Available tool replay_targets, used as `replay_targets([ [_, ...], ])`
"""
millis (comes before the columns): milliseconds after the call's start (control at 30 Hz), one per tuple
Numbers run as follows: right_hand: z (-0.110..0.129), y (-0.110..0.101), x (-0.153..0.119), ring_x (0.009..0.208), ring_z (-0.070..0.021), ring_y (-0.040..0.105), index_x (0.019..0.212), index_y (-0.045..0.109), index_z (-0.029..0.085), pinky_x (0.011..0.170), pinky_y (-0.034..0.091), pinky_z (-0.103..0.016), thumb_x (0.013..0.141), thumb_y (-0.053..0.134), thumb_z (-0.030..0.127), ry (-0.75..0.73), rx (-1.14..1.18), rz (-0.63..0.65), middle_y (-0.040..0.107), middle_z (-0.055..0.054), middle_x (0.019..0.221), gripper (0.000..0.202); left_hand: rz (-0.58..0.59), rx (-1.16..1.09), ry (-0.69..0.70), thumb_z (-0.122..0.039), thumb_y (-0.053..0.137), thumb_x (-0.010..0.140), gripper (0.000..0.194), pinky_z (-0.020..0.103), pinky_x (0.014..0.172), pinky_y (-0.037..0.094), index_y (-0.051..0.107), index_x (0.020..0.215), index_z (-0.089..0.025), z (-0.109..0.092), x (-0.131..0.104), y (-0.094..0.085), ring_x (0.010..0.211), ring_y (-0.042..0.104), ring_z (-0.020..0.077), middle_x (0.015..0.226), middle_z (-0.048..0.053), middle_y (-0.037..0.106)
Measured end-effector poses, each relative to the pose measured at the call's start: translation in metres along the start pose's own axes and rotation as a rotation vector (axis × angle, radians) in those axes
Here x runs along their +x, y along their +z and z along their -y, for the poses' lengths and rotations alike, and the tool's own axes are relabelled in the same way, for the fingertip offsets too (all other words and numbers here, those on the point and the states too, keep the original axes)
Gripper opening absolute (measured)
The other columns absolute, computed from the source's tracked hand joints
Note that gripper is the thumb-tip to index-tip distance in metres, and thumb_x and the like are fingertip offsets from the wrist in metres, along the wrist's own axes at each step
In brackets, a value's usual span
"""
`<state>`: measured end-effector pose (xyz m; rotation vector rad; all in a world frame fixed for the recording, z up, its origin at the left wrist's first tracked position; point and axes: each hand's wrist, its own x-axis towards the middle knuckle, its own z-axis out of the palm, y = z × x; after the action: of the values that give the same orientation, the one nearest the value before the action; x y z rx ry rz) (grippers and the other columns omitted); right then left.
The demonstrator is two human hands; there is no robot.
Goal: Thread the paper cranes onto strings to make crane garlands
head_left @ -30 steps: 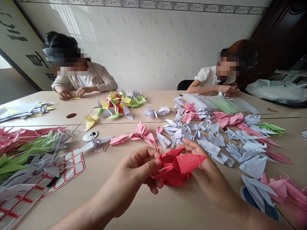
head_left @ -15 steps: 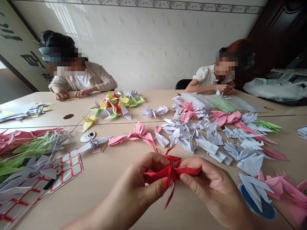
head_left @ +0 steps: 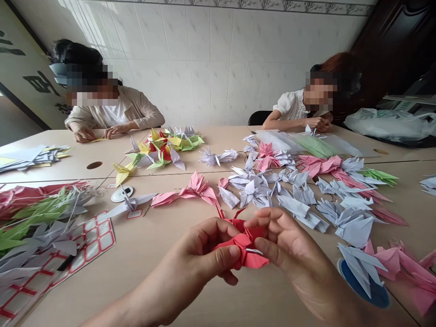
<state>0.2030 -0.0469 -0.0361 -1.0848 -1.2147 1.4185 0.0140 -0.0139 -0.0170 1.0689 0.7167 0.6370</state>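
Fingers, left hand (head_left: 218, 252): closed on red folded paper (head_left: 242, 240)
Right hand (head_left: 284, 243): gripping it beside white string (head_left: 254, 250)
Change: turned, string newly visible
Place: before worktop's (head_left: 194, 295) far edge

So both forearms come in from the bottom, and the left hand (head_left: 218, 254) has its thumb stretched out with the fingers curled behind. The right hand (head_left: 279, 240) is just beside it, fingers bent, thumb pointing toward the left one.
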Motion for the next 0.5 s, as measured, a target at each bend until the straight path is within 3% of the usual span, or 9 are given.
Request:
replay_targets([
  [100,0.0,-0.004,-0.005,0.116,-0.0193,0.052,0.116,0.051,0.035,0.093,0.046,-0.032,0.092,0.054,0.04,-0.263,-0.302,-0.109,0.051,-0.002,0.127,0.025,-0.049,0.044,0.002,-0.032,0.063,0.086,0.018,0.024,0.065,0.052,0.056,0.088,-0.016,0.001,0.0,0.0,0.073,0.054,0.0113,0.08,0.001,0.06],
  [167,0.001,-0.005,-0.008,0.123,-0.0212,0.046,0.114,0.054,0.033,0.1,0.042,-0.031,0.088,0.058,0.043,-0.418,-0.478,-0.115,0.047,-0.002,0.131,0.028,-0.071,0.086,0.019,-0.034,0.062,0.087,0.018,0.025,0.067,0.052,0.055,0.089,-0.017,0.002,0.0,0.0,0.074,0.053,0.0117,0.08,0.0,0.06],
  [267,0.003,-0.003,-0.009,0.113,-0.0191,0.053,0.108,0.057,0.029,0.096,0.044,-0.027,0.083,0.065,0.036,-0.525,-0.628,-0.13,0.054,-0.002,0.117,0.027,-0.092,0.16,0.055,-0.036,0.062,0.087,0.02,0.024,0.068,0.049,0.053,0.089,-0.018,0.005,0.0,0.0,0.074,0.053,0.0114,0.081,0.0,0.06],
  [400,0.003,0.002,-0.003,0.094,-0.0154,0.06,0.086,0.058,0.024,0.085,0.048,-0.024,0.084,0.062,0.019,-0.568,-0.718,-0.169,0.062,-0.001,0.093,0.007,-0.117,0.308,0.132,-0.035,0.061,0.087,0.018,0.023,0.064,0.045,0.053,0.087,-0.019,0.009,0.0,0.003,0.073,0.053,0.0121,0.084,0.001,0.063],
  [500,0.002,0.003,-0.001,0.088,-0.0156,0.062,0.078,0.058,0.023,0.081,0.049,-0.026,0.084,0.06,0.013,-0.58,-0.736,-0.161,0.064,0.0,0.085,0.012,-0.151,0.42,0.195,-0.03,0.06,0.088,0.013,0.022,0.063,0.044,0.055,0.085,-0.018,0.01,0.0,0.006,0.071,0.055,0.0118,0.084,0.001,0.063],
])
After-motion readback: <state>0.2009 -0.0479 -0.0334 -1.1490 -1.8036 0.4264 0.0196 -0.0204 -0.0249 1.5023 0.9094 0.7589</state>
